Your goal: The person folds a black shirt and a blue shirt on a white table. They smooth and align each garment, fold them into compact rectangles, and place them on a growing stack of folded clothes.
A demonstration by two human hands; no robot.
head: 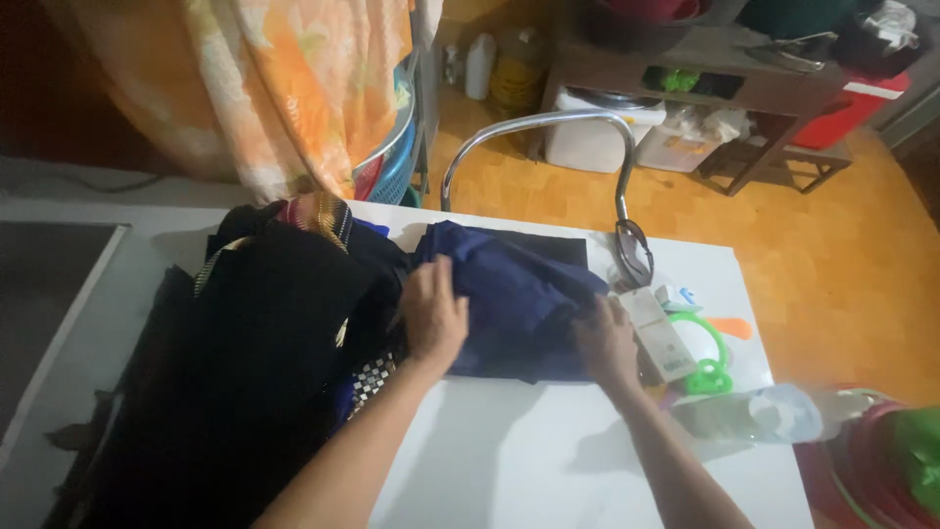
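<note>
Bench: I look down on a white flat bench, bare at the near edge between my two forearms.
Bottle: a clear plastic bottle with a pale blue band lies on its side at the near right edge of the bench.
Left hand: my left hand lies palm down on the left edge of the folded dark blue cloth garment, grip spread flat with the fingers pressing on the fabric.
Right hand: my right hand rests on the garment's right edge, fingers curled on the cloth; I cannot tell whether the grip pinches it.
Garment: the blue piece lies folded in the middle of the bench, between my hands.
Pile: a heap of black clothes with a chequered scrap lies just left of the garment, touching it.
Small things: a white rectangular box and a green plastic ring-shaped handle lie just right of my right hand.
Rail: a bent chrome metal tube arches over the far edge.
Curtain: an orange flowered fabric hangs far left.
Shelf: a low wooden shelf unit stands on the floor beyond.
</note>
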